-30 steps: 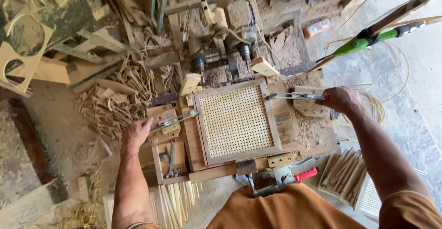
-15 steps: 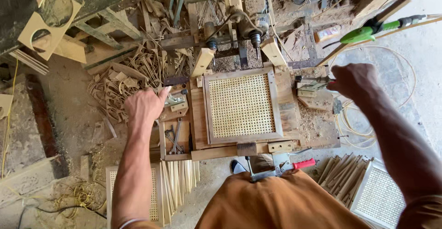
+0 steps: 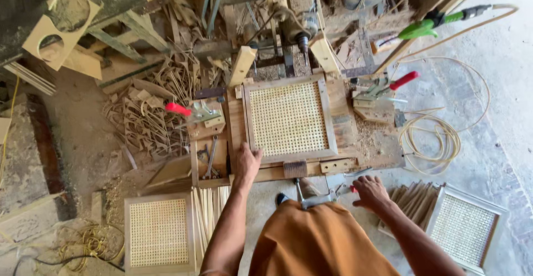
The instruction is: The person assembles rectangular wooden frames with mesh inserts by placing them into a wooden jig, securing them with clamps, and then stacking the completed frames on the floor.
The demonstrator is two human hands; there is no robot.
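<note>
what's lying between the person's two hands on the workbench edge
In the head view, a small ridged wooden block lies between the left hand and right hand.

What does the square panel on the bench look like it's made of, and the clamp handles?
The panel looks like a bare, unfinished wood frame holding pale woven cane: an open lattice shows. The clamp handles look like glossy red plastic or rubber coating; which one is unclear.
</note>
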